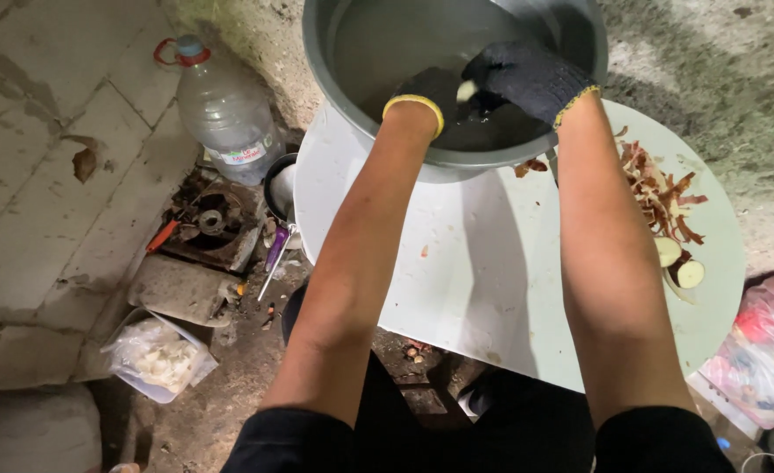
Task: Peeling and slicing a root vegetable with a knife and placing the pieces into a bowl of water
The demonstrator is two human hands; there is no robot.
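Both black-gloved hands reach into the grey bucket (580, 39) on the round white surface (457, 280), the right hand (527, 79) pinching a pale peeled piece (466, 90), the left hand (444, 92) submerged, grip unclear.

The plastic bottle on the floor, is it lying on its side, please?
No, the bottle stands upright on the floor, cap on top, left of the table.

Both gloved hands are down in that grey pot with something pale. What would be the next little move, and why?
Probably lift the pale piece out of the grey pot and set it on the round white board. The right hand holds it over dark water, the left hand is dipped in beside it, and cut pale pieces already lie by the peelings.
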